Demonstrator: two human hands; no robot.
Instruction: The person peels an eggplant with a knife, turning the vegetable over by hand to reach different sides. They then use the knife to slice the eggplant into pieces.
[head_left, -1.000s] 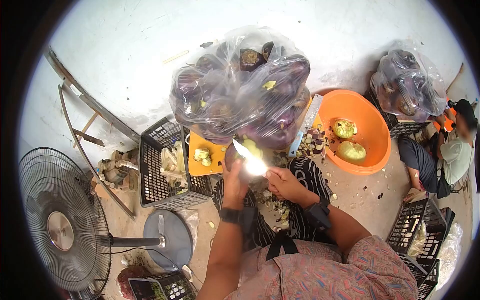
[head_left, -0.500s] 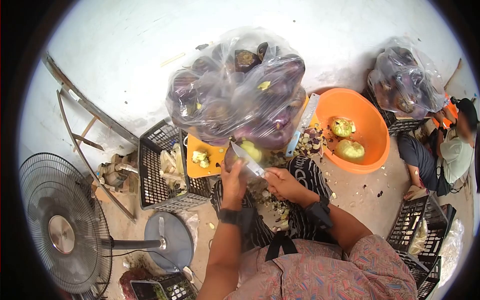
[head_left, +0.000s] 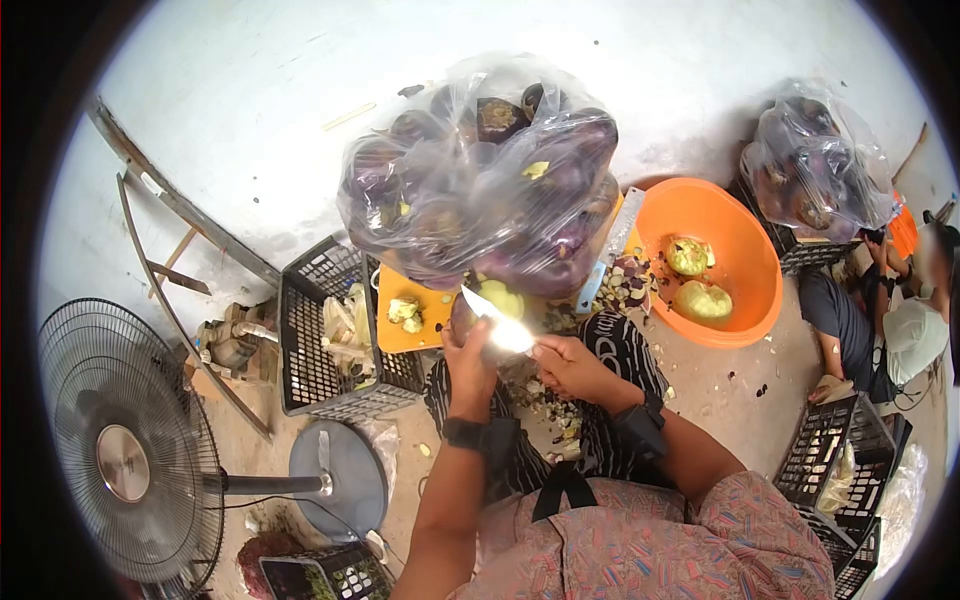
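Against the white wall (head_left: 250, 100), a bulging clear bag (head_left: 480, 200) of dark purple vegetables sits just beyond the hands, covering much of the orange-yellow board (head_left: 400, 338). Pale trimmed chunk (head_left: 404, 314) on the board's bare left part. To the left, a black crate (head_left: 302, 365) with pale leafy scraps; nearer the left edge, a standing fan (head_left: 122, 463). Right of the bag: a broad blade with a light blue handle (head_left: 590, 288), a heap of peelings (head_left: 630, 285), then an orange basin (head_left: 762, 280) with two pale green, peeled vegetables (head_left: 703, 300). Beyond it, a second filled bag (head_left: 810, 165); another person (head_left: 912, 345) at far right, near black crates.

The worked vegetable (head_left: 462, 318) is between the person's knees and the big bag: purple skin on the left, pale green flesh bared beside the blade. The left hand (head_left: 468, 360) has its grip around it from below. The right hand (head_left: 575, 368) has its grip clenched on the handle end of a pointed knife (head_left: 480, 305), blade angled up-left across the vegetable. White glare hides the lower blade; whether the edge is cutting, cannot tell.

Floor (head_left: 720, 400) tan, strewn with dark and pale scraps; wall scuffed and stained low down.
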